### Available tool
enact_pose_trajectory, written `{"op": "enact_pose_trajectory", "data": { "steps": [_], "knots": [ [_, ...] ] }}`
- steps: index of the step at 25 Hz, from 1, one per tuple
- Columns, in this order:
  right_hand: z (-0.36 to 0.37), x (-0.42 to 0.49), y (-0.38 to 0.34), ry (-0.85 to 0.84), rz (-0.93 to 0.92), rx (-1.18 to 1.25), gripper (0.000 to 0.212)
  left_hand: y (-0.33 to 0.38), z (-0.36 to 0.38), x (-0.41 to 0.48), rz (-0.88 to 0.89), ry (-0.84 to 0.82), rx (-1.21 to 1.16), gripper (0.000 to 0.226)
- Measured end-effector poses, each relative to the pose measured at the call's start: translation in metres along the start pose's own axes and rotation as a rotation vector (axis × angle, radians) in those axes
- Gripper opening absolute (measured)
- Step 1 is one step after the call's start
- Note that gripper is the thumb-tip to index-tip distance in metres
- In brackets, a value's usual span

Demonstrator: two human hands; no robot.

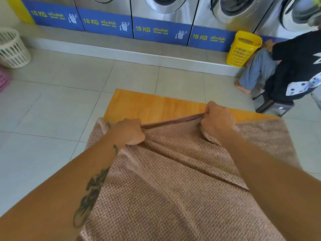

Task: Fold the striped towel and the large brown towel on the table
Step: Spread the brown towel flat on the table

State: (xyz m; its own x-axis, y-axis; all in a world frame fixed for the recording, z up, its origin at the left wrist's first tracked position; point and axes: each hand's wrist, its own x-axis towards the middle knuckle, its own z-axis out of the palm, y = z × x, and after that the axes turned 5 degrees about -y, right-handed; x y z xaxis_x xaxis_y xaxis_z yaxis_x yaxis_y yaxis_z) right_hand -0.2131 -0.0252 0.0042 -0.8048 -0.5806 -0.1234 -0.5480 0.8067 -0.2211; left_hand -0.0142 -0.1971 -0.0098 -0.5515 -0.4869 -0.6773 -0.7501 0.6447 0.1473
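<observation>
So this is the brown towel's turn, and I'd call it early in the fold. The large brown towel [173, 180] lies rumpled over the near part of the wooden surface [156, 106], spilling off that surface's left edge and toward the camera. At the towel's far edge, the left hand [129, 132] has its fingers curled tight around a bunched bit of the hem. Just to the right along the same edge, the right hand [217, 117] pinches the darker hem strip, which is pulled taut between the two fists. My guess is the next move needs the hands to slide apart toward the corners, shake out those diagonal creases, then bring edge to edge squarely. No striped towel anywhere in view, so I can't say how it stands. Around the towel, going left to right: a white laundry basket [13, 47] far off to its upper left on the tiled floor [52, 101], a pink basket [3, 80] just below that, a row of washing machines [161, 14] beyond the towel, then a yellow basket [243, 48] and a seated person [295, 66] up to its right.
</observation>
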Motion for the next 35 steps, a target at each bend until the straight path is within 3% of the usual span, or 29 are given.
{"op": "enact_pose_trajectory", "data": {
  "steps": [2, 6, 9, 10, 12, 14, 16, 18, 20, 23, 25, 28, 31, 35],
  "knots": [
    [0.001, 0.001, 0.005, -0.004, 0.004, -0.009, 0.016, -0.002, -0.013, 0.006, -0.031, 0.096, 0.002, 0.039],
    [-0.002, 0.01, 0.004, -0.001, -0.018, 0.013, 0.014, -0.012, -0.065, 0.018, -0.07, 0.594, -0.1, 0.019],
    [-0.003, 0.022, 0.0, 0.027, -0.016, 0.008, 0.021, -0.012, -0.086, 0.025, 0.067, 0.876, -0.203, 0.018],
    [-0.003, 0.025, -0.003, 0.009, -0.009, -0.021, 0.025, -0.01, -0.083, 0.027, 0.12, 0.856, -0.133, 0.018],
    [-0.001, 0.025, -0.013, -0.062, -0.014, -0.063, 0.039, -0.007, -0.068, 0.036, 0.189, 0.652, -0.062, 0.02],
    [0.006, 0.016, -0.034, 0.008, -0.124, -0.026, 0.047, -0.012, -0.057, 0.05, 0.242, 0.474, -0.243, 0.021],
    [0.015, -0.001, -0.064, 0.086, -0.312, 0.034, 0.045, -0.015, -0.061, 0.056, 0.24, 0.471, -0.477, 0.023],
    [0.031, -0.019, -0.09, -0.121, -0.471, 0.045, 0.051, -0.018, -0.076, 0.059, 0.196, 0.525, -0.595, 0.026],
    [0.054, -0.04, -0.105, -0.367, -0.569, -0.068, 0.054, -0.025, -0.097, 0.062, 0.146, 0.714, -0.57, 0.026],
    [0.073, -0.052, -0.106, -0.375, -0.601, -0.1, 0.048, -0.048, -0.123, 0.072, 0.142, 1.072, -0.481, 0.024],
    [0.069, -0.05, -0.105, -0.364, -0.604, -0.061, 0.042, -0.064, -0.121, 0.081, 0.225, 0.9, -0.346, 0.02],
    [0.053, -0.041, -0.111, -0.376, -0.563, 0.086, 0.035, -0.088, -0.091, 0.09, 0.148, 0.352, -0.103, 0.02],
    [0.04, -0.029, -0.124, -0.291, -0.523, 0.186, 0.044, -0.108, -0.083, 0.09, 0.032, 0.242, -0.08, 0.033],
    [0.044, -0.015, -0.148, -0.304, -0.52, 0.07, 0.067, -0.113, -0.087, 0.083, -0.031, -0.078, -0.094, 0.015]
  ]
}}
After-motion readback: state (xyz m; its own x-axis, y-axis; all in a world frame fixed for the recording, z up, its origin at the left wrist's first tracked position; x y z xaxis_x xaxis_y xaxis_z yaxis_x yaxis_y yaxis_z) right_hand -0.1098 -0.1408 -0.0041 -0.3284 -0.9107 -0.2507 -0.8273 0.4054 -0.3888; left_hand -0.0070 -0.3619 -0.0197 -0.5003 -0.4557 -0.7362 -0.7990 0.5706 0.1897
